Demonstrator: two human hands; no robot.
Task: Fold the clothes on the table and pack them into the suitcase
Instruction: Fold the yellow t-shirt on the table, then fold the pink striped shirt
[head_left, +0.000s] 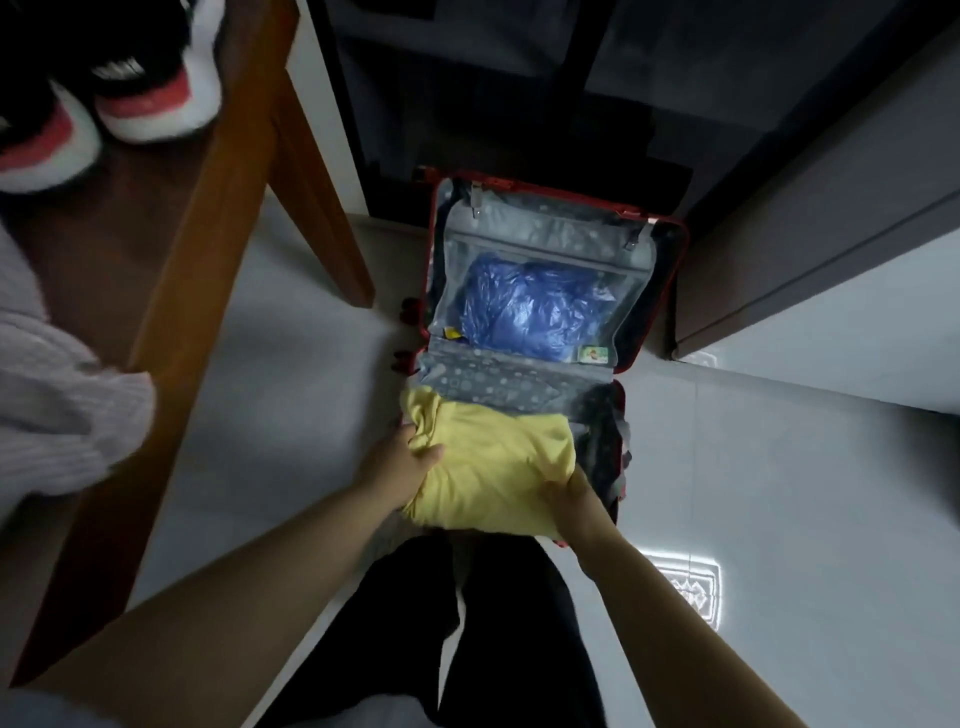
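A red suitcase (681, 244) lies open on the floor, its far half covered by a grey zipped divider with a blue plastic bag (524, 306) behind the mesh. A folded yellow garment (493, 462) sits over the near half. My left hand (400, 465) grips its left edge, thumb on top. At the garment's near right corner, my right hand (571, 501) holds it with fingers curled under. A pale knitted garment (57, 400) lies on the wooden table (208, 249) at the left.
A pair of black, white and red shoes (104, 88) sits on the table's far end. A dark cabinet (493, 104) stands behind the suitcase and a grey unit (831, 234) to its right. Pale tiled floor (779, 493) surrounds the suitcase.
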